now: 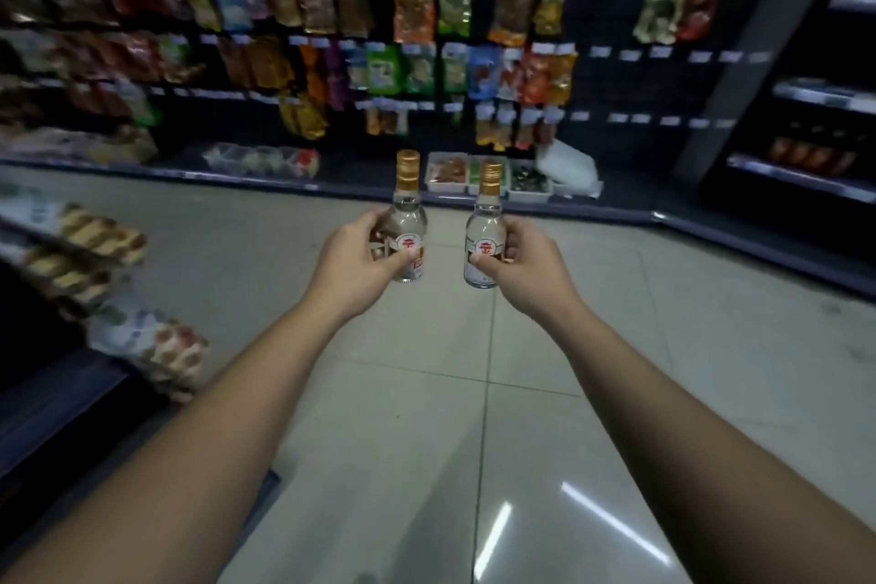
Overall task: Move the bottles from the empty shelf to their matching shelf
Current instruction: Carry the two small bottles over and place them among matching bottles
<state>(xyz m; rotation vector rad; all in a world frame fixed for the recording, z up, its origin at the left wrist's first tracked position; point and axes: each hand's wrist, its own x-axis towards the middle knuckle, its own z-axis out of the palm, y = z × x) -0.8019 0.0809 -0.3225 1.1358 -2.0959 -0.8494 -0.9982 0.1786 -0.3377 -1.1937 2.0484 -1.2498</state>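
Note:
Two small clear glass bottles with gold caps and red-and-white labels are held upright in front of me over the tiled aisle floor. My left hand (353,258) grips the left bottle (408,211) around its body. My right hand (524,263) grips the right bottle (486,223) the same way. The bottles stand a short gap apart, not touching. Both arms stretch forward from the bottom of the view.
A dark wall rack with hanging snack packets (412,10) fills the far side, with white trays (448,178) on its base shelf. Shelves with dark bottles (813,152) stand at right. A low shelf of packaged goods (95,247) runs along the left.

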